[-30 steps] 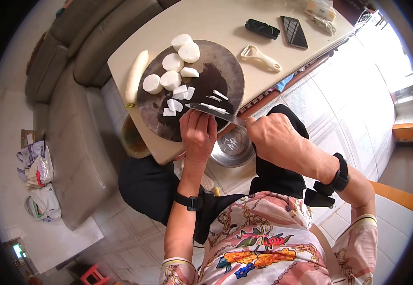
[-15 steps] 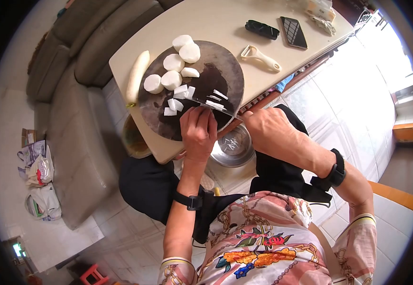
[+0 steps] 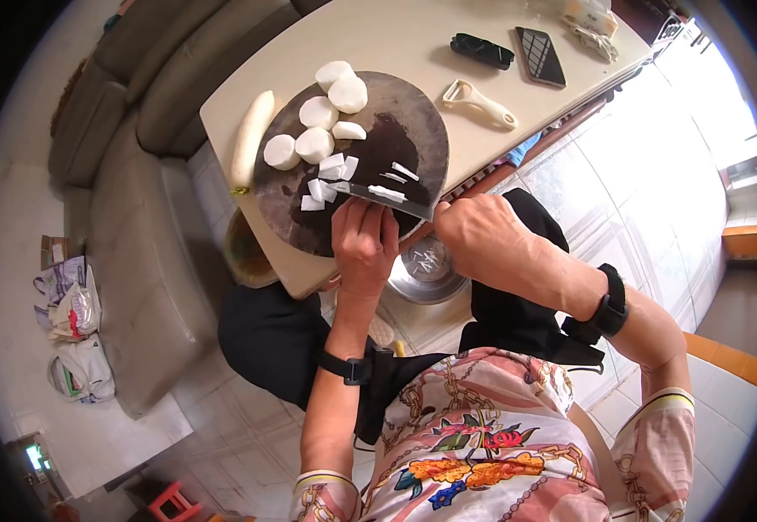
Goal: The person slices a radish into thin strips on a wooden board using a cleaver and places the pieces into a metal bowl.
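Observation:
My right hand is closed round the handle of a kitchen knife, whose blade lies across the round dark chopping board. On the near side of the blade, my left hand rests on the board with its fingers curled; what lies under the fingertips is hidden. Beyond the blade are thin white radish strips. Several small cut radish pieces sit left of them. Thick peeled radish rounds stand farther back on the board.
A whole white radish lies left of the board. A peeler, a black case and a phone are on the table. Below its edge stands a metal basin holding white strips. A grey sofa is at left.
The knife has shifted slightly, and more of its blade's flat side shows, with strips along its far side. My right hand has moved a little left; my left hand stays nearly in place.

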### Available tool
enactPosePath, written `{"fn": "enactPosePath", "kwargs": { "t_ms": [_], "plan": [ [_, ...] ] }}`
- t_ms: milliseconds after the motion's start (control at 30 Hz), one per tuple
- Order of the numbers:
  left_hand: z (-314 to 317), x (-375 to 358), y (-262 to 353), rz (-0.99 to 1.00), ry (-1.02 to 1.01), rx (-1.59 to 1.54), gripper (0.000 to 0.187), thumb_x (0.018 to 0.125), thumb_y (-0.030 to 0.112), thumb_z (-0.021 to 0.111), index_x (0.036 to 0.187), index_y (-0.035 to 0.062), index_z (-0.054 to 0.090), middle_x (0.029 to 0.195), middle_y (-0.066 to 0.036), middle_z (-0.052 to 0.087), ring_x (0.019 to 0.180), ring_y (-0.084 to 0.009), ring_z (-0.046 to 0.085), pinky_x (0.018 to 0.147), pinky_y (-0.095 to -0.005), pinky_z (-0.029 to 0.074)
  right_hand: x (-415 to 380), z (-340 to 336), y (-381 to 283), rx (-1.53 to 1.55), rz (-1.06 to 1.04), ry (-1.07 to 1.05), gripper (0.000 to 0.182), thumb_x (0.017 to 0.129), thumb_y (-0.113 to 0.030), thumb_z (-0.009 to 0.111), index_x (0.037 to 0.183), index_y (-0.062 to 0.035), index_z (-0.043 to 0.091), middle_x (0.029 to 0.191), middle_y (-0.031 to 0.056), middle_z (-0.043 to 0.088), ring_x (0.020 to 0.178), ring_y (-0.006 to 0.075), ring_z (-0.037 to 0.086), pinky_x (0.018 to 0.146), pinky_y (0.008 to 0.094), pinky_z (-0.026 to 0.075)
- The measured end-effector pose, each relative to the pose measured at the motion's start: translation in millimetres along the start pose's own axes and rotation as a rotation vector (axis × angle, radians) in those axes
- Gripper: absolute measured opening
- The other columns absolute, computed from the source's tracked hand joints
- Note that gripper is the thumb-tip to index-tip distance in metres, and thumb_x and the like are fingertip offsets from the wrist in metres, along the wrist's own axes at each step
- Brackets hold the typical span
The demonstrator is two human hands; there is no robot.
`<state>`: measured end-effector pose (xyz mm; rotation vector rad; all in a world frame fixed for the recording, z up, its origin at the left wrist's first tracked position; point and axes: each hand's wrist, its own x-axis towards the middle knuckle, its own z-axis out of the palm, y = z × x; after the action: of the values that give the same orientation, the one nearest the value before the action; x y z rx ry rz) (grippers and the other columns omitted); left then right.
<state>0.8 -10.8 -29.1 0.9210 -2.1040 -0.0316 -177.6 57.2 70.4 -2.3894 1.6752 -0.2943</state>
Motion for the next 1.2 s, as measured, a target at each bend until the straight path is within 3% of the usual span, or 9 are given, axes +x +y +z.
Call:
{"fn": "enactPosePath", "kwargs": {
  "t_ms": [233, 533, 833, 1200],
  "plan": [
    [1, 0, 0, 0.004, 0.034, -0.022, 0.015, 0.077, 0.003, 0.065, 0.091, -0.0025, 0.067, 0.095, -0.013, 0.064, 0.094, -0.0323, 0.061, 0.085, -0.0406, 0.048, -8, 4, 13, 0.046, 0.028, 0.061, 0.009, 0.06, -0.002, 0.065, 0.067, 0.0033, 0.062, 0.066, 0.0196, 0.062, 0.066, 0.0352, 0.066, 0.06, 0.0401, 0.053],
    [1, -1, -2, 0.005, 0.018, -0.012, 0.016, 0.077, 0.002, 0.064, 0.092, -0.0029, 0.066, 0.097, -0.014, 0.063, 0.095, -0.0328, 0.06, 0.085, -0.0404, 0.048, -10, -8, 7, 0.039, -0.02, -0.027, 0.007, 0.062, -0.002, 0.065, 0.068, 0.0013, 0.062, 0.067, 0.0176, 0.063, 0.068, 0.034, 0.066, 0.061, 0.04, 0.052],
    [0, 0, 0, 0.0, 0.02, -0.005, 0.017, 0.077, 0.004, 0.065, 0.093, -0.0013, 0.067, 0.097, -0.012, 0.063, 0.093, -0.0317, 0.059, 0.086, -0.0407, 0.045, 1, 6, 8, 0.042, 0.005, 0.075, 0.009, 0.061, -0.002, 0.065, 0.068, 0.0023, 0.063, 0.066, 0.0182, 0.063, 0.065, 0.0339, 0.066, 0.059, 0.0398, 0.053],
    [2, -1, -1, 0.01, 0.028, 0.002, 0.017, 0.077, 0.002, 0.065, 0.093, -0.0017, 0.067, 0.098, -0.013, 0.064, 0.095, -0.032, 0.059, 0.086, -0.0401, 0.047, -11, -14, 15, 0.043, -0.009, -0.036, 0.01, 0.059, -0.002, 0.066, 0.068, 0.0019, 0.062, 0.067, 0.0196, 0.063, 0.068, 0.0351, 0.066, 0.061, 0.0403, 0.053]
  ]
}}
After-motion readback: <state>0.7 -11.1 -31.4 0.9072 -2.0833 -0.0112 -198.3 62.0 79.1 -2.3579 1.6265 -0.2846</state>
